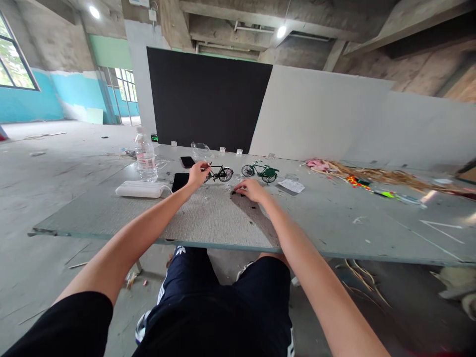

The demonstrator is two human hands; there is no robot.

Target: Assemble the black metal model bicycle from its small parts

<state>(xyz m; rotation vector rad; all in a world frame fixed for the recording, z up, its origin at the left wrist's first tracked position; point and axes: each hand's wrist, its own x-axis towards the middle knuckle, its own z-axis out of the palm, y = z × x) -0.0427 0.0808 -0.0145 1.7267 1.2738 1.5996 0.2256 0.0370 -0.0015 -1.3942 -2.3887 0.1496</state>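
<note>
A small black model bicycle (224, 174) stands upright on the table. At its left end my left hand (198, 174) is closed, finger and thumb pinching it near the handlebar, and the fingers cover part of that end. My right hand (250, 190) is low over the tabletop in front of the bicycle. Its fingertips are pressed together at a tiny dark piece (233, 192), too small to name. Just right of the black one, a green model bicycle (260, 171) stands by itself, touched by neither hand.
On the left of the table (208, 218) are a plastic water bottle (145, 157), a white power strip (138, 189) and two dark phones (187, 162). A creased paper (292, 186) lies right of the bicycles. Brown strips (357, 173) and colourful bits spread farther right. A black panel (208, 99) stands behind.
</note>
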